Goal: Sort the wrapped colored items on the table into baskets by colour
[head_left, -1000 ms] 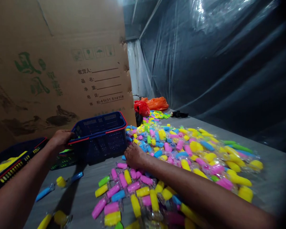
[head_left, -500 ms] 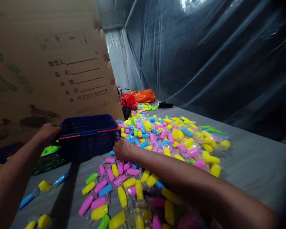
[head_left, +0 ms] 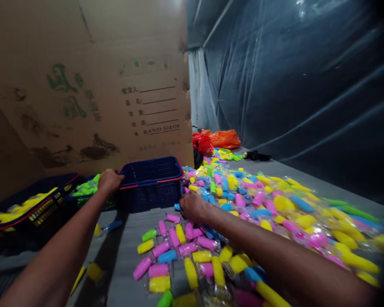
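A dark blue plastic basket with a red-edged rim stands on the grey surface, and only its dark walls show inside. My left hand is closed on the left end of the rim. By the basket's lower right corner is my right hand, its fingers curled down beside the wall. What those fingers hold, if anything, is hidden. Around it lie many foam pieces in clear wrapping, among them a pink piece, a yellow piece and a blue piece.
A large cardboard box rises behind the basket. At left sit a basket of yellow pieces and a smaller container of green pieces. Red and orange plastic bags lie farther back, beside plastic sheeting.
The view has swung left, so everything sits farther right in the picture, and more of the left-hand basket shows. Both hands remain at the blue basket.
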Tool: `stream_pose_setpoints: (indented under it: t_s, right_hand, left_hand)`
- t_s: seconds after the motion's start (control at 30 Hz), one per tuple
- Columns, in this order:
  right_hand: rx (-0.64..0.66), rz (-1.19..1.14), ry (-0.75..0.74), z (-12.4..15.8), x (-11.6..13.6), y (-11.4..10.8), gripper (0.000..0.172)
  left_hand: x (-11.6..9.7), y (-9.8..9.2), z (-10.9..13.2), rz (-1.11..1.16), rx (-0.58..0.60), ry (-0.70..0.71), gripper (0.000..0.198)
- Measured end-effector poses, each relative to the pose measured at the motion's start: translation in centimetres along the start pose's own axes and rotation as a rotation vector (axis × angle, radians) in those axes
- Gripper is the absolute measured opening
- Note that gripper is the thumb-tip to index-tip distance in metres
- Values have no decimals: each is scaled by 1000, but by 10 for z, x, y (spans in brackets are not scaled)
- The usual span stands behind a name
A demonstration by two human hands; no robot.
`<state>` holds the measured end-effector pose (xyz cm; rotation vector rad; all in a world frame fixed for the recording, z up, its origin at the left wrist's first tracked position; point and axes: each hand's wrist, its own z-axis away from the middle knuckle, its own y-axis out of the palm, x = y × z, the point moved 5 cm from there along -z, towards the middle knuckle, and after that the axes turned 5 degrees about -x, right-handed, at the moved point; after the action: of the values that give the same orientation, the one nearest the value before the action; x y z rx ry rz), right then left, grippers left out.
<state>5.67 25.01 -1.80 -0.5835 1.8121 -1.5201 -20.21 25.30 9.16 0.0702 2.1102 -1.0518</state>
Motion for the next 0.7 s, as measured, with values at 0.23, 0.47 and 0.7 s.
stream_pose_setpoints:
  t_s: [0.23, 0.47, 0.7]
  right_hand:
    - [-45, -19, 2, 3, 5, 3, 22]
    - [-124, -75, 16, 8, 4, 1, 24]
    - [-210, -272, 19, 15, -2, -15, 28]
  left_hand:
    - [1, -10, 13, -180, -143, 83, 36]
    - [14, -13, 13, -74, -158, 72, 32]
    - [66, -47, 23, 193, -262, -185, 27]
